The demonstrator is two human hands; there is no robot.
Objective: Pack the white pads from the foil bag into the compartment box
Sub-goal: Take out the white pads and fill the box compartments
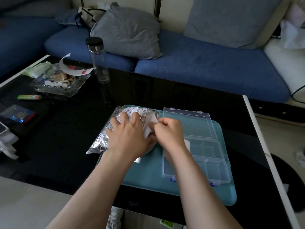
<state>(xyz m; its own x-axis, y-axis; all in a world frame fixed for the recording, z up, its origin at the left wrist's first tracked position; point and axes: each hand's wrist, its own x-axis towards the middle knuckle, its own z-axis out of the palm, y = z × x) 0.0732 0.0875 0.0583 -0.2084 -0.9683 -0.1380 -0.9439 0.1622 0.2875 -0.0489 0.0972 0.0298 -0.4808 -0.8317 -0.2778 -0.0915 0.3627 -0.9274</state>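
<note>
Black glass covers the table [66, 146]. At its left end lie a blue packet [18, 114] and a small green pack [29, 97], and behind them stands a glass dish [57, 86] heaped with wrappers. Just to the right of the dish a clear bottle [97, 58] with a black cap stands upright. Beyond the table runs a blue sofa [206, 66] with a grey pillow [128, 33] on it.

Near the table's middle the foil bag [105, 139] lies crumpled, its left part on the glass and its right part on a teal tray [148, 176]. The left hand [127, 134] lies on top of the bag, its fingers spread and bent at the tips over the foil and its thumb tucked down at the bag's mouth, so it holds the bag in place. A white pad [148, 128] sticks out of that mouth, between the two hands. The right hand [170, 133] pinches the pad with curled fingers pressed close together, touching the left hand's thumb side.

Further right on the tray sits the clear compartment box [198, 159], with its lid [188, 124] folded open away from the person. A white piece [187, 143] shows in the box's far-left compartment, mostly hidden behind the right wrist. Whether it is another pad cannot be told.
</note>
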